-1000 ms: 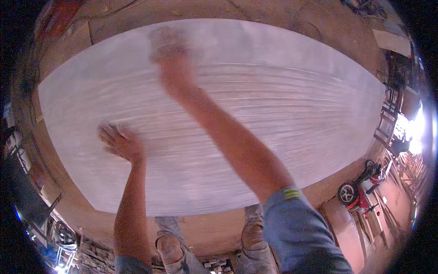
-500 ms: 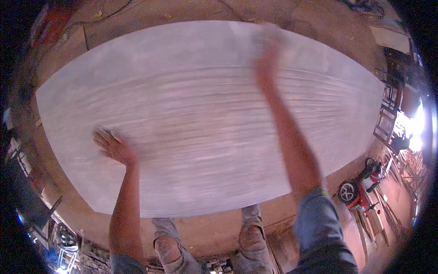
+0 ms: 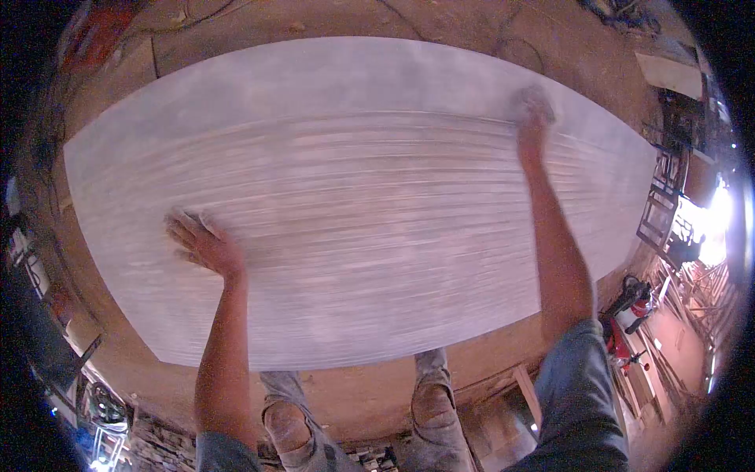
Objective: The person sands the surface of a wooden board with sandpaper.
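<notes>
A large whitish panel (image 3: pixel 377 236) with long wavy streaks lies flat in front of me. My left hand (image 3: pixel 206 244) rests palm down on its left part, fingers stretched out and slightly apart, with pale dust on them. Toward the far right edge, my right hand (image 3: pixel 533 114) is over the panel, smeared by motion. A greyish patch shows at its fingertips; whether it holds something there cannot be made out.
Brown ground (image 3: pixel 346 401) surrounds the panel, and a cable (image 3: pixel 401 20) runs along the far side. At the right are a red motorbike (image 3: pixel 621 338) and a heap of wooden strips (image 3: pixel 696 315). My knees (image 3: pixel 287 425) are at the near edge.
My right hand has swept to the right and a little nearer across the panel. My left hand stays in nearly the same spot, flat on the surface.
</notes>
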`<state>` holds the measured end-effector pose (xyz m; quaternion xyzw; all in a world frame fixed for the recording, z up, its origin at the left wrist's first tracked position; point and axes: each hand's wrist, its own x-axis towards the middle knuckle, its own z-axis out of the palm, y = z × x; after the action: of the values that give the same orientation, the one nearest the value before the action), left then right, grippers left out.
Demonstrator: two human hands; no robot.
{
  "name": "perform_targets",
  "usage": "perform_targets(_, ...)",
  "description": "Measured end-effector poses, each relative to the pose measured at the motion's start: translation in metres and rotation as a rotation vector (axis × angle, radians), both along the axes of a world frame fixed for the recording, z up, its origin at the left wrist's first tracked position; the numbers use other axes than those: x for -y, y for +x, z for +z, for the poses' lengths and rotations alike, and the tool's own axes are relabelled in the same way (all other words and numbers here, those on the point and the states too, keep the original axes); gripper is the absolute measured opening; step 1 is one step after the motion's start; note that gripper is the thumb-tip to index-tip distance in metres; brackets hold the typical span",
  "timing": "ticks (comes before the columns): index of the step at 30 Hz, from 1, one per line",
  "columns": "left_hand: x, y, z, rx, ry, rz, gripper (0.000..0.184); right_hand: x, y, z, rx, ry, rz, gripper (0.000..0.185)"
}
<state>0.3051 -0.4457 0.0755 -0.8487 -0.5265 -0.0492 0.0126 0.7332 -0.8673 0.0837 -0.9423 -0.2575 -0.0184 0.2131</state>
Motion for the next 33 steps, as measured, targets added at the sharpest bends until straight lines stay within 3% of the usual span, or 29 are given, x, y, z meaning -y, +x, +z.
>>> perform_targets(2,-0.001,0.002,-0.001,-0.027,0.021,-0.004,0.063,-0.079,-0.037,-0.021,0.110,-0.023,-0.038,0.046)
perform_targets(4,0.003,0.004,0.006,-0.024,-0.024,0.019,0.063,-0.238,-0.107,-0.031,0.066,-0.020,-0.021,0.046)
perform_targets(6,0.009,0.007,0.015,-0.015,-0.033,0.011,0.062,-0.358,-0.162,-0.020,-0.036,0.172,0.014,0.046)
perform_targets(8,0.008,0.013,0.015,0.023,-0.031,0.000,0.062,-0.354,-0.150,0.003,0.082,0.225,0.302,0.043)
perform_targets(9,0.008,0.010,0.014,-0.002,-0.026,0.004,0.063,-0.344,-0.145,0.014,0.190,0.259,0.593,0.040)
perform_targets(10,0.007,0.007,0.011,-0.026,-0.028,0.005,0.063,-0.308,-0.126,0.028,-0.328,-0.176,0.488,0.039)
perform_targets(11,0.005,0.003,0.007,-0.025,-0.034,0.012,0.063,-0.254,-0.101,0.021,-0.222,-0.258,0.460,0.039)
perform_targets(12,0.002,-0.002,0.002,-0.031,-0.021,0.009,0.063,-0.197,-0.081,0.017,-0.172,-0.104,0.186,0.039)
perform_targets(13,0.001,-0.004,0.000,-0.037,-0.009,0.003,0.063,-0.138,-0.043,0.016,-0.174,-0.122,0.148,0.043)
perform_targets(14,0.001,-0.002,0.000,-0.032,-0.014,0.004,0.063,-0.084,-0.016,0.027,-0.086,0.025,0.142,0.048)
perform_targets(16,0.001,0.004,0.005,-0.006,0.024,-0.006,0.063,0.002,0.027,-0.004,-0.240,0.177,-0.020,0.048)
perform_targets(18,0.004,0.007,0.009,-0.015,0.009,-0.001,0.062,0.000,0.035,0.003,0.264,-0.447,0.203,0.048)
perform_targets(19,0.002,0.008,0.010,-0.029,0.003,0.006,0.062,-0.021,0.027,-0.021,0.151,-0.189,0.100,0.055)
perform_targets(20,-0.001,0.006,0.007,-0.031,0.008,0.012,0.062,-0.104,-0.012,-0.024,0.032,0.071,-0.001,0.062)
perform_targets(22,0.001,0.000,0.001,-0.037,0.000,-0.005,0.061,-0.238,-0.097,-0.022,0.147,0.027,0.113,0.055)
perform_targets(23,0.004,-0.002,0.004,-0.046,-0.004,-0.010,0.061,-0.294,-0.125,0.016,-0.188,-0.199,0.143,0.051)
perform_targets(24,0.005,0.004,0.008,-0.048,-0.027,0.011,0.061,-0.332,-0.141,0.001,0.001,0.249,0.184,0.049)
perform_targets(25,0.005,0.008,0.010,-0.051,-0.048,0.031,0.061,-0.332,-0.137,0.004,0.007,0.255,0.183,0.049)
perform_targets(27,0.004,0.004,0.007,-0.067,-0.030,0.017,0.061,-0.325,-0.128,0.014,0.113,0.158,0.606,0.048)
perform_targets(29,0.005,0.003,0.005,-0.080,-0.021,0.005,0.061,-0.250,-0.096,0.014,-0.228,-0.364,0.341,0.054)
perform_targets(30,0.005,0.003,0.008,-0.062,-0.024,0.012,0.061,-0.177,-0.072,-0.009,0.031,-0.205,0.307,0.053)
perform_targets(32,0.003,0.003,0.009,-0.036,-0.028,0.026,0.060,-0.075,-0.023,0.022,-0.192,0.018,0.077,0.047)
perform_targets(33,0.001,0.002,0.006,-0.037,0.004,0.011,0.060,-0.031,-0.005,0.023,-0.187,0.014,0.079,0.047)
